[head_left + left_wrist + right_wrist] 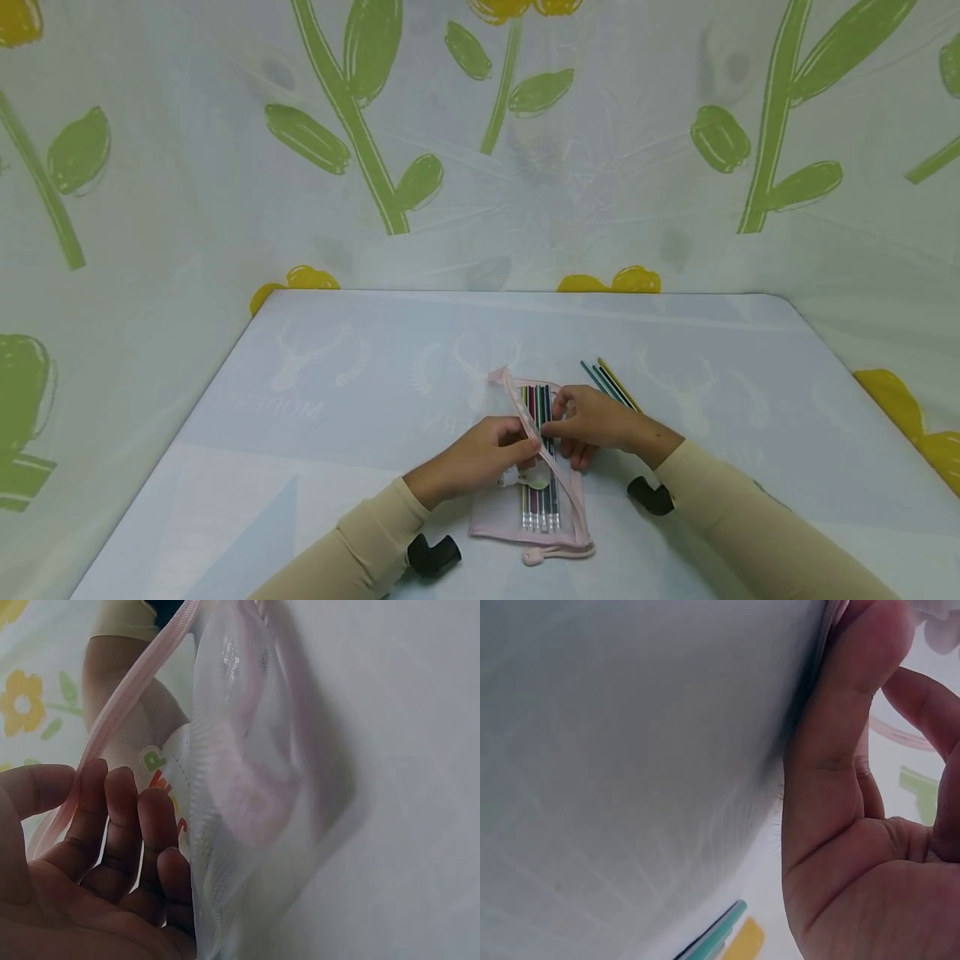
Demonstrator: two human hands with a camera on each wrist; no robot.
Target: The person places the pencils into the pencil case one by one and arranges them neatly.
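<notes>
A pink-edged mesh pencil pouch point(495, 515) lies on the table with several pencils point(534, 400) in it, their silver ends toward the person. My left hand point(483, 458) pinches the pouch's pink zip edge point(124, 701) between thumb and fingers, lifting it up. Coloured letters show on the pouch in the left wrist view. At the pouch's right side, my right hand point(596, 421) grips the other edge with bent fingers, thumb side over the pencils. The right wrist view shows a finger point(840, 712) against the pink edge; its fingertip contact is partly hidden.
Several loose pencils point(607, 382) lie on the table behind the right hand. A pink pull cord point(555, 552) extends from the pouch's near right corner. The white patterned table point(337, 400) meets a flowered curtain point(600, 208) at the back. Black devices point(433, 557) sit by both wrists.
</notes>
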